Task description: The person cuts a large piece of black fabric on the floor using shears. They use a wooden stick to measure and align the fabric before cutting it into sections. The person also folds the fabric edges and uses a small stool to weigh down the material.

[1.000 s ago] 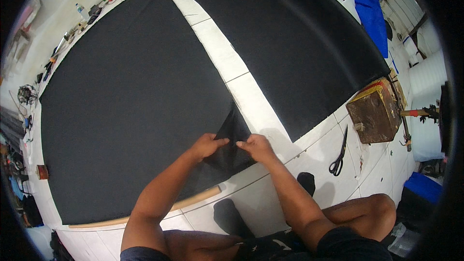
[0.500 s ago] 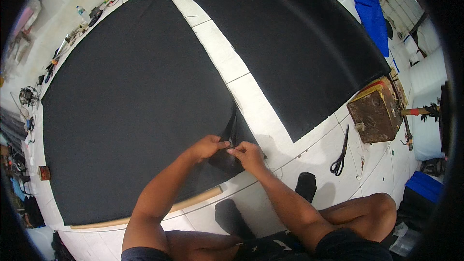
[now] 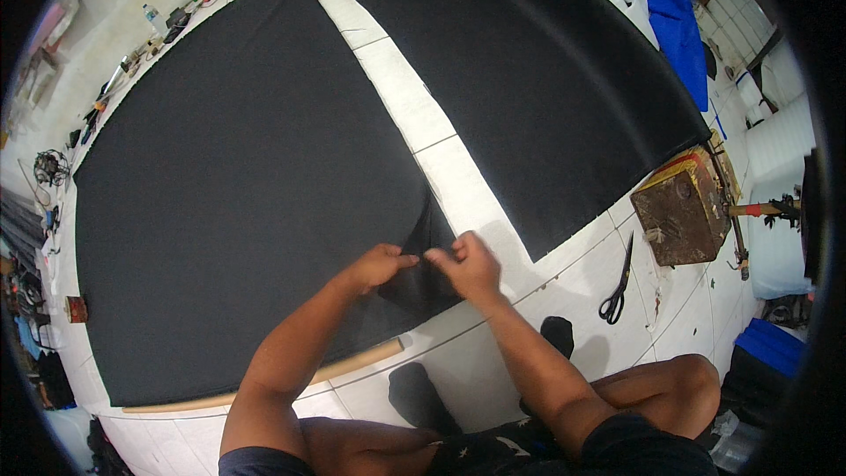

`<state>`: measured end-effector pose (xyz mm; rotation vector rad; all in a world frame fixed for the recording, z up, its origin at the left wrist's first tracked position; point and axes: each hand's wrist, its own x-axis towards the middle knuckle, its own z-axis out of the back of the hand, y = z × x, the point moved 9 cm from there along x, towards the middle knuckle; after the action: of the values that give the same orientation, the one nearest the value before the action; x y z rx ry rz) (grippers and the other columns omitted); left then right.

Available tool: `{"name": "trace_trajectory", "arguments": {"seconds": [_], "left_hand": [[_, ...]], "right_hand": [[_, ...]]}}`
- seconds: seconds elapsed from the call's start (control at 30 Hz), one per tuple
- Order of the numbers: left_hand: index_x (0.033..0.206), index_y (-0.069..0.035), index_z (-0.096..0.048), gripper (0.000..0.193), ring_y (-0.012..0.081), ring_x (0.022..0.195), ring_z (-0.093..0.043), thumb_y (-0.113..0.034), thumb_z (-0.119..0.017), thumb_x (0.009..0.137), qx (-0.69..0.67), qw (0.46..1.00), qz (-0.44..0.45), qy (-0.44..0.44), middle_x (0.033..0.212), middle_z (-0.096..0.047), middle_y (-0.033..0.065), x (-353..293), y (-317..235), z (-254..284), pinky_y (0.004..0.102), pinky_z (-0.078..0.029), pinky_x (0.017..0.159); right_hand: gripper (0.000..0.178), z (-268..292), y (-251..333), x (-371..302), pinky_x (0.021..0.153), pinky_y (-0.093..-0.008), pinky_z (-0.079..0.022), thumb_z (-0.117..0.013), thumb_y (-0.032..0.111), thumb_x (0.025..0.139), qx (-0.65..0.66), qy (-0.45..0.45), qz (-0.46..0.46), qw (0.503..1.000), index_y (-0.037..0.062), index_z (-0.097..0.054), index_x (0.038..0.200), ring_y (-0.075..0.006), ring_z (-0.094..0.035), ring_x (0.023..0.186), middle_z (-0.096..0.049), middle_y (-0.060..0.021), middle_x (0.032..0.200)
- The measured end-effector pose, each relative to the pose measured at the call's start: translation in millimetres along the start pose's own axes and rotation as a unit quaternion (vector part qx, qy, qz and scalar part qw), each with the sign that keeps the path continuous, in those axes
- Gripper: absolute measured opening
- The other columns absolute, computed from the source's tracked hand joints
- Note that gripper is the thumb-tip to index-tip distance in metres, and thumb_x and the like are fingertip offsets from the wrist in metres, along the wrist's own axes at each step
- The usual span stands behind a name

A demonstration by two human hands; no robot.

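The right hand [image 3: 474, 271] has drawn aside, grip unclear; this leaves the left hand [image 3: 374, 269] pinching the black sheet [image 3: 238, 176] near its front-right corner.

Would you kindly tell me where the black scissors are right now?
In the head view, the black scissors lie on the white tiled floor right of centre, left of and slightly below the brown block.
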<state>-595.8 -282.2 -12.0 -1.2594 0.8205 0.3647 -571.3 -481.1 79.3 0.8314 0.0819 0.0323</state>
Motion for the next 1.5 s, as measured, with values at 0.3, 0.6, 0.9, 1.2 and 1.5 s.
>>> {"name": "trace_trajectory", "arguments": {"seconds": [0.3, 0.6, 0.9, 1.2, 1.5], "left_hand": [[0.088, -0.005, -0.071, 0.03, 0.0101, 0.066, -0.05, -0.034, -0.069, 0.093, 0.021, 0.999, -0.002, 0.044, 0.075, -0.062, -0.0016, -22, -21, -10, 0.0267, -0.04, 0.061], [0.091, -0.003, -0.071, 0.028, 0.0116, 0.068, -0.052, -0.031, -0.068, 0.094, 0.005, 0.999, 0.002, 0.039, 0.077, -0.063, 0.0005, -30, -39, -13, 0.029, -0.042, 0.064], [0.089, -0.003, -0.071, 0.028, 0.0136, 0.07, -0.052, -0.031, -0.068, 0.093, 0.017, 0.999, 0.011, 0.026, 0.08, -0.065, 0.003, -23, -23, -7, 0.0318, -0.042, 0.065], [0.086, -0.003, -0.068, 0.029, 0.0152, 0.073, -0.052, -0.031, -0.068, 0.093, 0.021, 0.999, 0.014, 0.022, 0.079, -0.063, 0.0037, -9, -2, -3, 0.0334, -0.043, 0.068], [0.09, -0.002, -0.07, 0.03, 0.0165, 0.069, -0.054, -0.031, -0.07, 0.091, 0.005, 0.999, 0.028, 0.033, 0.078, -0.065, 0.0047, -28, -31, -11, 0.0337, -0.043, 0.066]], "right_hand": [[0.033, -59, -17, -18, 0.061, -0.0338, -0.046, -0.079, 0.034, 0.085, 0.06, 0.228, -0.068, 0.969, 0.0024, -0.071, 0.087, -0.0138, -0.058, 0.068, -0.065, -0.0063, 0.071], [0.033, -45, -65, -12, 0.071, -0.0341, -0.05, -0.065, 0.03, 0.093, 0.184, 0.33, -0.158, 0.912, -0.0028, -0.069, 0.093, -0.0191, -0.062, 0.076, -0.069, -0.0097, 0.085], [0.048, -16, 3, -8, 0.069, -0.0381, -0.051, -0.08, 0.048, 0.08, -0.062, 0.028, 0.026, 0.997, 0.0076, -0.059, 0.097, -0.022, -0.066, 0.079, -0.067, -0.0104, 0.091], [0.037, -62, -23, -20, 0.063, -0.0358, -0.048, -0.074, 0.036, 0.088, 0.101, 0.197, -0.062, 0.973, 0.002, -0.067, 0.077, -0.0212, -0.062, 0.066, -0.066, -0.0103, 0.072], [0.055, -2, -39, 6, 0.063, -0.0363, -0.049, -0.073, 0.057, 0.084, -0.005, 0.063, -0.076, 0.995, 0.0035, -0.061, 0.078, -0.0239, -0.064, 0.071, -0.064, -0.0101, 0.072]]}}
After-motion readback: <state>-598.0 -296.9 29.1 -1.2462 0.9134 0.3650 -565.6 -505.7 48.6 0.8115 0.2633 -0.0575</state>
